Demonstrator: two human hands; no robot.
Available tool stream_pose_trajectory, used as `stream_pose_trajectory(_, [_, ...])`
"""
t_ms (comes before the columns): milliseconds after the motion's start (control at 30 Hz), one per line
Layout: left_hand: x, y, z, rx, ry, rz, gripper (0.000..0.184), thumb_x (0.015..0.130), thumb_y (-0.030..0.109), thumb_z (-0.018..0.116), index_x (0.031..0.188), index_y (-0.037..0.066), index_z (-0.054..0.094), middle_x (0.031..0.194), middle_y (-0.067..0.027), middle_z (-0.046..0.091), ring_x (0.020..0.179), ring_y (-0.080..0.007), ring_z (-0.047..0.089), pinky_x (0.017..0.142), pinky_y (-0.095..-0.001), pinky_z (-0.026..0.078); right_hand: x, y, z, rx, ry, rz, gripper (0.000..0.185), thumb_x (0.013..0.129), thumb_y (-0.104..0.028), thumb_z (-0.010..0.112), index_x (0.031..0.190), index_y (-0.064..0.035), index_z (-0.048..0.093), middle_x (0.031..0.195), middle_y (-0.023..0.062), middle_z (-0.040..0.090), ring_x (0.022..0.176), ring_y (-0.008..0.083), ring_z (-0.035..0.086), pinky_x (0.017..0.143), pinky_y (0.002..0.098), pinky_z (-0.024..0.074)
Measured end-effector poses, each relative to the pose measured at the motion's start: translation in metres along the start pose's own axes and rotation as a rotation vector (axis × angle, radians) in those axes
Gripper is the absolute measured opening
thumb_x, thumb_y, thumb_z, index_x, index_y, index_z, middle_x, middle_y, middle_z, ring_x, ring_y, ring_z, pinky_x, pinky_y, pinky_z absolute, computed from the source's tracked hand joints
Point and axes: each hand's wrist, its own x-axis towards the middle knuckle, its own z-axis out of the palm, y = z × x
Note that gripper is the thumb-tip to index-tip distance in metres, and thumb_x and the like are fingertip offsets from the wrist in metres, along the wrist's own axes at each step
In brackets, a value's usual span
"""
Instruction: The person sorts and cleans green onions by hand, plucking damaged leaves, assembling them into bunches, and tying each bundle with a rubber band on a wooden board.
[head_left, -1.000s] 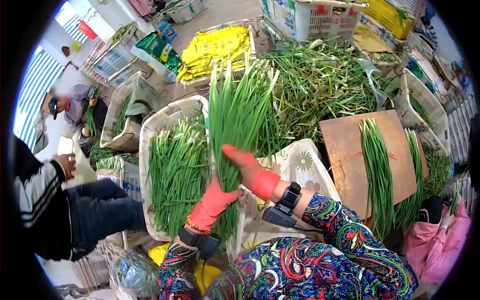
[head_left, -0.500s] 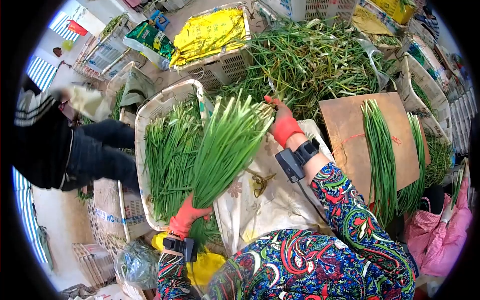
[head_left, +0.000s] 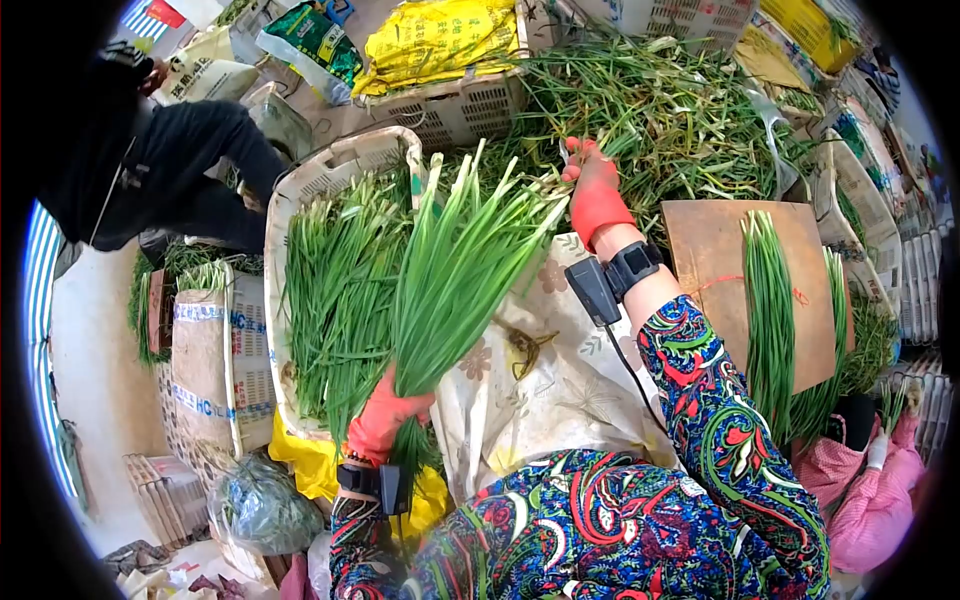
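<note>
My left hand [head_left: 385, 418], in a red glove, is closed around the leafy lower end of a bunch of green garlic chives [head_left: 455, 270]. The bunch fans out, its pale stem ends pointing up and to the right. My right hand [head_left: 598, 190], also red-gloved, has its fingers curled at the edge of a heap of loose chives [head_left: 660, 120]. Thin chive strands [head_left: 548, 200] run from the bunch to its fingers, which partly hide what they grip. Under the held bunch, more chives [head_left: 345, 290] lie in a white plastic crate [head_left: 275, 250].
A pale cloth [head_left: 560, 370] with withered scraps covers the surface before me. On the right, a tied chive bunch [head_left: 768, 310] lies on a brown board [head_left: 690, 240]. A yellow sack [head_left: 440, 40] tops a crate behind. One person in dark clothes [head_left: 190, 160] stands left; a pink sleeve [head_left: 875, 510] shows right.
My right hand has moved up and right, away from the bunch's stem ends toward the heap. My left hand keeps its hold. The view has shifted slightly, and the person at left has moved.
</note>
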Motion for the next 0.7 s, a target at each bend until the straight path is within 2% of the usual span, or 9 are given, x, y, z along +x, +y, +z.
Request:
stream_pose_trajectory(167, [-0.004, -0.001, 0.002, 0.03, -0.007, 0.029, 0.069, 0.071, -0.001, 0.065, 0.131, 0.005, 0.032, 0.083, -0.0048, 0.057, 0.058, -0.0131, 0.055, 0.05, -0.0249, 0.045, 0.002, -0.019, 0.001, -0.105, 0.102, -0.084, 0.026, 0.093, -0.022, 0.038, 0.093, -0.0032, 0.055, 0.062, -0.0016, 0.039, 0.046, 0.0088, 0.034, 0.045, 0.0224, 0.0296])
stream_pose_trajectory(233, [-0.005, -0.002, 0.0, 0.038, -0.005, 0.031, 0.069, 0.07, -0.001, 0.066, 0.131, 0.005, 0.033, 0.083, -0.0045, 0.057, 0.058, -0.0129, 0.055, 0.049, -0.0245, 0.045, 0.014, -0.031, -0.007, -0.096, 0.034, -0.076, 0.023, 0.091, -0.021, 0.038, 0.092, -0.0052, 0.055, 0.058, -0.0048, 0.034, 0.045, 0.0077, 0.032, 0.043, 0.023, 0.0281])
stream_pose_trajectory(300, [-0.008, -0.014, -0.006, 0.009, 0.018, 0.021, 0.07, 0.069, -0.001, 0.067, 0.131, 0.006, 0.034, 0.082, -0.0043, 0.058, 0.058, -0.0128, 0.055, 0.049, -0.0243, 0.045, 0.029, -0.05, -0.009, 0.008, 0.081, -0.055, 0.024, 0.091, -0.022, 0.037, 0.093, -0.0067, 0.056, 0.056, -0.0046, 0.035, 0.044, 0.0082, 0.032, 0.042, 0.0245, 0.0291])
stream_pose_trajectory(467, [-0.03, -0.033, -0.022, 0.043, 0.107, -0.045, 0.07, 0.066, -0.003, 0.066, 0.129, 0.006, 0.036, 0.08, -0.0045, 0.057, 0.056, -0.0133, 0.053, 0.049, -0.0265, 0.044, 0.107, -0.135, -0.064, 0.286, -0.171, -0.148, 0.026, 0.089, -0.029, 0.039, 0.094, -0.0101, 0.057, 0.059, -0.0023, 0.041, 0.046, 0.0087, 0.036, 0.045, 0.0239, 0.033])
stream_pose_trajectory(567, [-0.021, -0.05, -0.023, 0.0, 0.182, -0.041, 0.069, 0.066, -0.002, 0.065, 0.128, 0.006, 0.037, 0.083, -0.0048, 0.057, 0.056, -0.0139, 0.053, 0.048, -0.0264, 0.044, 0.087, -0.16, -0.055, -0.089, -0.425, -0.148, 0.028, 0.087, -0.032, 0.043, 0.095, -0.0112, 0.059, 0.063, -0.0028, 0.046, 0.048, 0.007, 0.038, 0.047, 0.0223, 0.0339])
stream_pose_trajectory(600, [-0.016, -0.059, -0.029, -0.004, 0.155, -0.046, 0.069, 0.067, -0.002, 0.066, 0.129, 0.006, 0.036, 0.086, -0.0053, 0.058, 0.057, -0.0133, 0.053, 0.049, -0.026, 0.045, 0.04, -0.145, -0.028, -0.423, -0.325, -0.209, 0.029, 0.086, -0.033, 0.044, 0.096, -0.0113, 0.059, 0.065, -0.0033, 0.047, 0.048, 0.0063, 0.038, 0.047, 0.0219, 0.0337])
stream_pose_trajectory(633, [-0.013, -0.061, -0.028, 0.002, 0.154, -0.028, 0.069, 0.068, -0.001, 0.066, 0.13, 0.006, 0.036, 0.086, -0.0054, 0.058, 0.057, -0.013, 0.054, 0.049, -0.0258, 0.045, 0.003, -0.117, -0.014, -0.655, -0.283, -0.151, 0.029, 0.083, -0.034, 0.048, 0.096, -0.011, 0.06, 0.071, -0.0042, 0.054, 0.05, 0.0049, 0.038, 0.047, 0.0209, 0.0332])
stream_pose_trajectory(667, [-0.013, -0.063, -0.026, 0.007, 0.152, -0.014, 0.069, 0.068, -0.001, 0.066, 0.13, 0.006, 0.035, 0.087, -0.0055, 0.058, 0.057, -0.0127, 0.054, 0.049, -0.0256, 0.045, -0.034, -0.089, -0.007, -0.779, -0.402, -0.063, 0.022, 0.08, -0.031, 0.052, 0.091, -0.0138, 0.061, 0.069, -0.0042, 0.057, 0.048, 0.0043, 0.034, 0.043, 0.0206, 0.0302])
stream_pose_trajectory(700, [-0.012, -0.065, -0.025, 0.013, 0.153, 0.003, 0.07, 0.068, 0.0, 0.066, 0.131, 0.006, 0.035, 0.087, -0.0056, 0.058, 0.057, -0.0125, 0.054, 0.049, -0.0254, 0.046, -0.051, -0.065, -0.006, -0.812, -0.565, 0.2, 0.028, 0.079, -0.034, 0.053, 0.094, -0.0127, 0.062, 0.081, -0.0035, 0.062, 0.049, 0.0047, 0.036, 0.044, 0.0193, 0.0302])
